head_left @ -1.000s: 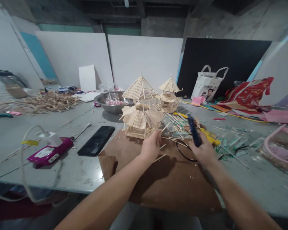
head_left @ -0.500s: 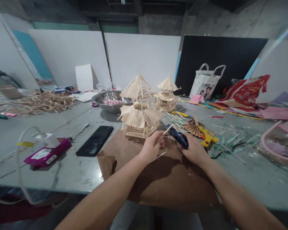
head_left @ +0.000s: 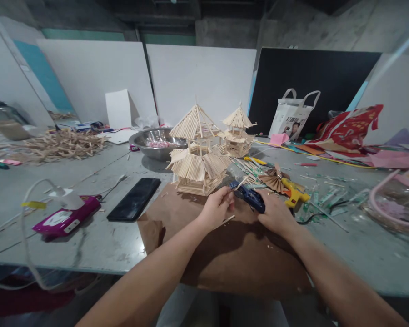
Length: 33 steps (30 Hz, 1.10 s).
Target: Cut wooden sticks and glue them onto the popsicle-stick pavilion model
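Observation:
My left hand (head_left: 216, 210) pinches a thin wooden stick (head_left: 240, 183), whose end pokes up beyond the fingertips. Facing it, my right hand (head_left: 278, 214) is wrapped around a dark blue handheld cutter (head_left: 251, 200), its head right at the stick and close to my left fingers. Whether the jaws touch the stick is hard to make out. Just behind my hands stands a pavilion model (head_left: 199, 163) built of wooden sticks. A short loose stick (head_left: 225, 222) lies on brown paper (head_left: 245, 259) beneath my left hand.
A yellow glue gun (head_left: 296, 194) lies beyond my right hand, with scattered sticks and wrappers. A smaller pavilion (head_left: 237, 134) and a metal bowl (head_left: 146, 150) stand behind. At left are a black phone (head_left: 134, 199), a purple power strip (head_left: 66, 218) and a stick pile (head_left: 64, 145).
The cutter's head has moved slightly left and down, closer to the stick and my left fingers. My left hand has stayed nearly in place.

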{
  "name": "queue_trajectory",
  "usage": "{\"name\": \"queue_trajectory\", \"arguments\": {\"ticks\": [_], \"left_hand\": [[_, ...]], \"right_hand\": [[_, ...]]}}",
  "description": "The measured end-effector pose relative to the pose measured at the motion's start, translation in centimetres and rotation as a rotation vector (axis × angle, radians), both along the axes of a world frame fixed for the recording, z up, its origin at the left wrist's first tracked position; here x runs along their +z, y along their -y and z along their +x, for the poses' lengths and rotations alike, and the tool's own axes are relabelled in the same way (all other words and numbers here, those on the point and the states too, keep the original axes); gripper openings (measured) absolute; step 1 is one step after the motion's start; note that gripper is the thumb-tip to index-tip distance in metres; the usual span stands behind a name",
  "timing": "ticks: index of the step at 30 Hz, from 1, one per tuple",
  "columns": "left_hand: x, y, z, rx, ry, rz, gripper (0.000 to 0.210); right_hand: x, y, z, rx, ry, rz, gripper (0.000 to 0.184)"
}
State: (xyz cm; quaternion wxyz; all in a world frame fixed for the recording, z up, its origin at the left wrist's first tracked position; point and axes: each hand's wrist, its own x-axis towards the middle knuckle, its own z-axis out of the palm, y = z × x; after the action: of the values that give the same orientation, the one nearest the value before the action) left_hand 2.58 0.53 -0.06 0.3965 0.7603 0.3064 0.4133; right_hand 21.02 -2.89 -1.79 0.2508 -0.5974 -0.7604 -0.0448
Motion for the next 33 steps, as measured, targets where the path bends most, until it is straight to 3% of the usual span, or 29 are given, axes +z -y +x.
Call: {"name": "queue_trajectory", "arguments": {"ticks": [25,33], "left_hand": [[0.23,0.01,0.07,0.016,-0.071,-0.051,0.029],[0.06,-0.02,0.13,0.026,-0.075,-0.020,0.026]], "right_hand": [[0.34,0.31,-0.29,-0.012,-0.053,-0.130,0.050],[0.71,0.69,-0.83,-0.092,0.020,-0.170,0.038]]}}
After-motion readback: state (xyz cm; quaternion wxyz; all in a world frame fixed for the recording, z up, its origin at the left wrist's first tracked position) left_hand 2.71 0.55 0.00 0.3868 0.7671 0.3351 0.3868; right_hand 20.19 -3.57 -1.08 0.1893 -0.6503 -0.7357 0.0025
